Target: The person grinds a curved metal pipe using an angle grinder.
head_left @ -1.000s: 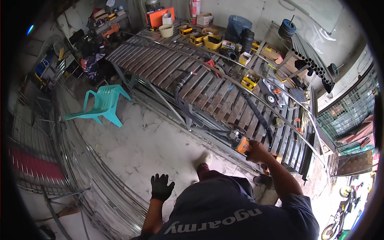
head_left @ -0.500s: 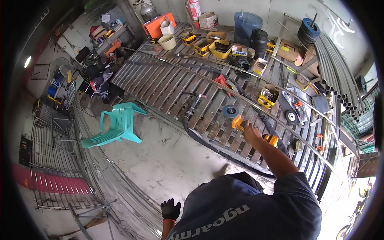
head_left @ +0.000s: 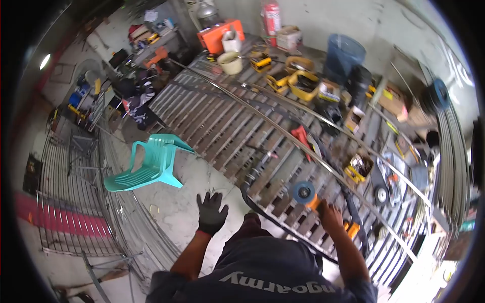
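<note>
My right hand (head_left: 331,216), bare, is wrapped round the orange body of an angle grinder (head_left: 313,202) at the near edge of the slatted metal bench (head_left: 217,118). The grinder's round blue-grey disc (head_left: 304,192) points away to the left of the hand. My left hand (head_left: 211,213) wears a dark glove and is held over the floor with its fingers spread, holding nothing. Beyond the grinder, a tool with red handles (head_left: 301,140) lies beside a long metal bar (head_left: 242,103).
A green plastic chair (head_left: 154,161) stands on the floor at the left. A person (head_left: 135,101) crouches behind it. Yellow containers (head_left: 303,86), an orange case (head_left: 220,36) and a blue bin (head_left: 343,56) line the bench's far side. Long rods (head_left: 136,212) lie along the floor.
My left hand has come forward and up, its fingers spread. My right hand still holds the grinder, and its disc has swung nearer. The view has shifted.
</note>
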`<move>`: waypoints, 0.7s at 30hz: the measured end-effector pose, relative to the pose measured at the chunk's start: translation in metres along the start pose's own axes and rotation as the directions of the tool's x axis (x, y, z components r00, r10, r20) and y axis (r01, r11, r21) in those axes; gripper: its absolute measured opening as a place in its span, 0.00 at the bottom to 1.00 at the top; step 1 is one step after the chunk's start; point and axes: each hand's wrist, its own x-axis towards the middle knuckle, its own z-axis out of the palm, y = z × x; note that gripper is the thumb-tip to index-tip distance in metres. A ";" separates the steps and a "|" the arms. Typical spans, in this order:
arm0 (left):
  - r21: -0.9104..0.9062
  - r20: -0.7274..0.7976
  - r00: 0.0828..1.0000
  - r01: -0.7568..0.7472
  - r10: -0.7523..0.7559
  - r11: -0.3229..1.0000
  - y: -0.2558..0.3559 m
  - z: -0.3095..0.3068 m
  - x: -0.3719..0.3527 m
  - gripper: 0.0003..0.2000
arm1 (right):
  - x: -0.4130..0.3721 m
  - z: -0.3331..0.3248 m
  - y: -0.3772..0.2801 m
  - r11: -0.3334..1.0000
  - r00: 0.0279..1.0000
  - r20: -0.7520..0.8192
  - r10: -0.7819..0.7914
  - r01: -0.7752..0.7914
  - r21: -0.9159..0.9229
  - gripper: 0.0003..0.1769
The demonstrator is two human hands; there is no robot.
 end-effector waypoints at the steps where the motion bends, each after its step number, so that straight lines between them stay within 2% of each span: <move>1: -0.043 -0.030 0.999 -0.024 0.022 0.999 -0.002 -0.005 0.042 0.31 | 0.000 -0.007 0.001 1.000 1.000 -0.013 0.003 -0.003 0.023 0.39; 2: -0.084 -0.060 0.997 -0.054 0.049 0.995 -0.004 -0.010 0.084 0.32 | -0.001 -0.015 0.006 0.995 0.996 -0.073 -0.047 0.053 0.088 0.45; 3: -0.144 -0.084 0.993 -0.089 0.078 0.986 -0.013 -0.001 0.127 0.33 | -0.003 -0.046 -0.005 0.998 0.997 -0.072 -0.038 0.041 0.037 0.48; 4: -0.203 -0.108 0.988 -0.132 0.112 0.970 -0.021 0.009 0.170 0.35 | 0.004 -0.054 -0.003 0.995 0.987 -0.140 0.074 -0.064 0.080 0.48; 5: -0.169 -0.118 0.983 -0.158 0.139 0.973 -0.019 0.006 0.213 0.35 | 0.017 -0.057 0.005 0.944 0.944 -0.220 0.245 -0.181 0.278 0.46; 6: -0.137 -0.121 0.978 -0.186 0.170 0.973 -0.016 0.003 0.253 0.36 | 0.030 -0.064 0.013 0.936 0.917 -0.282 0.282 -0.199 0.289 0.42; 8: -0.081 -0.148 0.960 -0.253 0.239 0.964 -0.025 0.032 0.337 0.37 | 0.047 -0.091 0.005 0.914 0.832 -0.381 0.405 -0.375 0.153 0.39; 12: 0.153 -0.280 0.870 -0.377 0.406 0.913 -0.043 0.108 0.463 0.35 | 0.087 -0.065 0.043 0.861 0.831 -0.267 0.487 -0.508 -0.009 0.34; 14: 0.089 -0.121 0.879 -0.454 0.462 0.887 -0.053 0.120 0.505 0.33 | 0.096 -0.043 0.067 0.844 0.834 -0.185 0.520 -0.535 -0.039 0.30; 15: 0.049 -0.044 0.862 -0.503 0.505 0.863 -0.053 0.120 0.521 0.32 | 0.097 -0.045 0.068 0.846 0.838 -0.159 0.522 -0.533 -0.033 0.22; 16: -0.049 0.008 0.846 -0.533 0.534 0.845 -0.054 0.118 0.531 0.31 | 0.100 -0.044 0.068 0.821 0.808 -0.155 0.568 -0.569 0.043 0.16; 17: -0.149 0.049 0.811 -0.572 0.584 0.807 -0.057 0.112 0.539 0.30 | 0.098 -0.037 0.077 0.834 0.814 -0.213 0.540 -0.551 0.007 0.13; 18: -0.132 0.002 0.780 -0.620 0.626 0.774 -0.058 0.120 0.550 0.28 | 0.100 -0.023 0.094 0.812 0.798 -0.174 0.577 -0.584 0.012 0.18; 19: -0.229 -0.121 0.736 -0.674 0.666 0.703 -0.059 0.127 0.557 0.25 | 0.093 -0.007 0.109 0.881 0.821 -0.361 0.442 -0.474 0.000 0.13; 20: -0.316 -0.123 0.728 -0.673 0.675 0.669 -0.046 0.102 0.555 0.24 | 0.093 -0.052 0.067 0.776 0.768 -0.130 0.627 -0.631 0.009 0.15; 21: -0.468 -0.136 0.694 -0.674 0.707 0.572 -0.033 0.081 0.555 0.25 | 0.091 -0.028 0.088 0.771 0.755 -0.172 0.633 -0.635 0.049 0.15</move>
